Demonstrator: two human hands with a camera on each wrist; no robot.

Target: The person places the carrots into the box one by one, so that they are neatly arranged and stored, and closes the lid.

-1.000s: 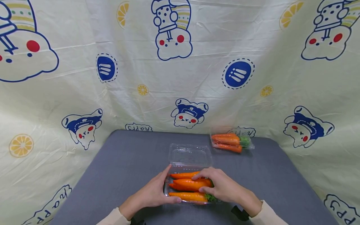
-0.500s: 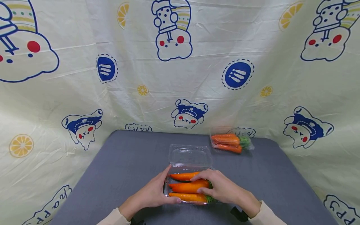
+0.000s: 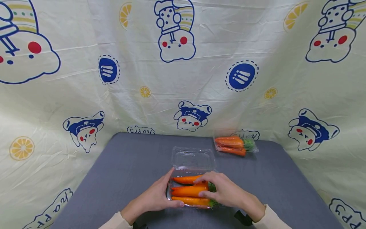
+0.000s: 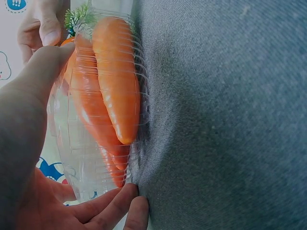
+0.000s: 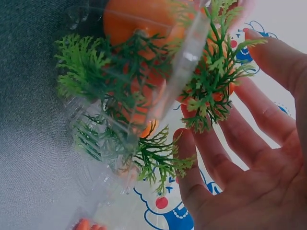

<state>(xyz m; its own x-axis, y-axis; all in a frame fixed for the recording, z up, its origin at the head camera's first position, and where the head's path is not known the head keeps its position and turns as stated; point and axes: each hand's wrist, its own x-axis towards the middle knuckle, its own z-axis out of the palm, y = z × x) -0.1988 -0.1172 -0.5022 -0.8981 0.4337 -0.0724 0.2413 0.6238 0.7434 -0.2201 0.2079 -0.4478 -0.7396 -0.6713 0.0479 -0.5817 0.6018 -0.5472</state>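
Observation:
A clear plastic clamshell box (image 3: pixel 168 194) lies with its lid raised behind it, holding several orange carrots with green tops. My left hand (image 3: pixel 157 192) grips the box's left end, its thumb over the near rim; in the left wrist view its fingers (image 4: pixel 112 206) lie against the box's outer wall. My right hand (image 3: pixel 224 187) holds the middle carrot (image 3: pixel 190 190) near its leafy end, thumb on the near side and fingers on the far side. A near carrot (image 3: pixel 191 201) and a far carrot (image 3: pixel 186 180) flank it. Green leaves (image 5: pixel 208 96) partly hide the right fingertips in the right wrist view.
The transparent lid (image 3: pixel 193 158) leans open toward the back. A second clear pack of carrots (image 3: pixel 233 144) stands at the back right of the grey table (image 3: pixel 137 159). A patterned sheet (image 3: pixel 171 79) hangs behind and around the table.
The middle carrot has shifted slightly left and settled lower between the other two, and more of its green top shows. My right hand moved slightly left with it; my left hand stayed put.

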